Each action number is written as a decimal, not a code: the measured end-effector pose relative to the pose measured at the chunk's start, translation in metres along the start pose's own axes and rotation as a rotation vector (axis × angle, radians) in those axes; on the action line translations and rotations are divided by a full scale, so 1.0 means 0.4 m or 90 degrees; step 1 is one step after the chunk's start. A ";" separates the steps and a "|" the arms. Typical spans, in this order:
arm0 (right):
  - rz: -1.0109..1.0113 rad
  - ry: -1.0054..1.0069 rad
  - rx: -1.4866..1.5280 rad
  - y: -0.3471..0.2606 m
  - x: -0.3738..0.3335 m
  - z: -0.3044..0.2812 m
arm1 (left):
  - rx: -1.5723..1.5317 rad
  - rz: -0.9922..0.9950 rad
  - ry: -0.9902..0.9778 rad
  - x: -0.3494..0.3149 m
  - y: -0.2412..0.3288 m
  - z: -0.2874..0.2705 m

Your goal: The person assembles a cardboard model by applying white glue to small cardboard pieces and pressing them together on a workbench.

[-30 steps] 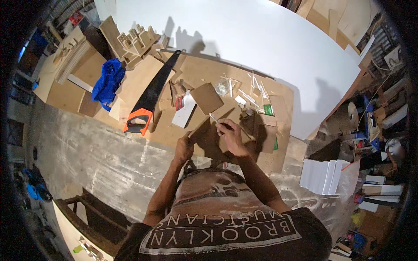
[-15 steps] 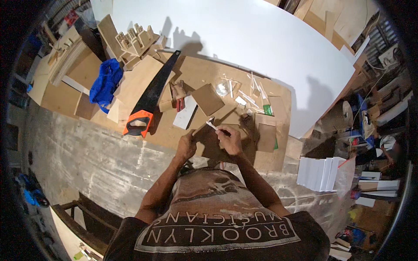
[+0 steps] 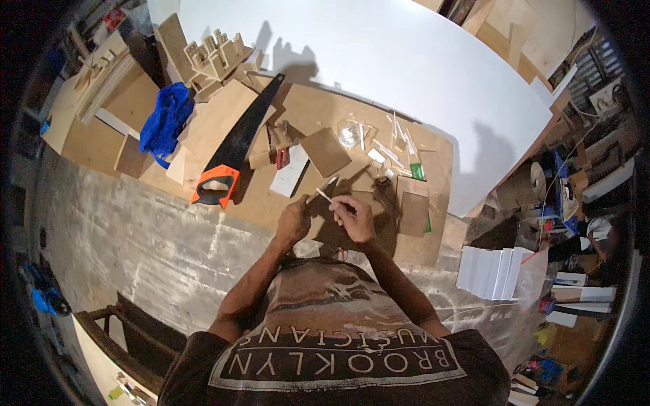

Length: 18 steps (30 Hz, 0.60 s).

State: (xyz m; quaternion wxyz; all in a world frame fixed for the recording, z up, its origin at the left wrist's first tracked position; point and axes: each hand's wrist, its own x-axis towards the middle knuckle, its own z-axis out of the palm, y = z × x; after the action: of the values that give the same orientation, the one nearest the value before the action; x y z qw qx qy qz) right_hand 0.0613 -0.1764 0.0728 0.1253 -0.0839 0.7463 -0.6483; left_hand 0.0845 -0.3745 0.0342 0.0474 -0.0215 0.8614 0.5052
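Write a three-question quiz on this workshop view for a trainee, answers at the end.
1. True or false: the blue cloth lies to the left of the handsaw.
2. Fill in the missing colour: the saw's handle is black and ____.
3. Which hand holds the thin light stick: A, left; B, right?

Key: 1. True. 2. Orange. 3. B, the right hand.

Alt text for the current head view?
A person's right hand holds a white stick near a board held in the left hand, above a cluttered wooden table. An orange-handled saw and a blue cloth lie to the left.
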 end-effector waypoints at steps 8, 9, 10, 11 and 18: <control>0.119 -0.048 0.199 0.036 0.002 0.016 | 0.110 -0.007 0.021 -0.005 0.031 -0.001; 0.121 -0.051 0.198 0.035 -0.005 0.016 | 0.109 -0.010 0.022 -0.007 0.032 -0.003; 0.119 -0.049 0.195 0.034 -0.011 0.016 | 0.089 0.009 0.023 -0.008 0.034 -0.004; 0.117 -0.047 0.191 0.034 -0.015 0.015 | 0.069 0.027 0.023 -0.008 0.036 -0.006; 0.124 -0.062 0.068 -0.018 0.000 0.009 | 0.077 -0.009 0.031 -0.005 0.073 -0.011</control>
State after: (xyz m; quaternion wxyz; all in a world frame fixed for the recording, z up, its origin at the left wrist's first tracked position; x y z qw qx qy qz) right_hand 0.0623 -0.1809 0.0797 0.2282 -0.0359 0.7083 -0.6670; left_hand 0.0839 -0.3639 0.0620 0.0312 -0.0373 0.8912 0.4509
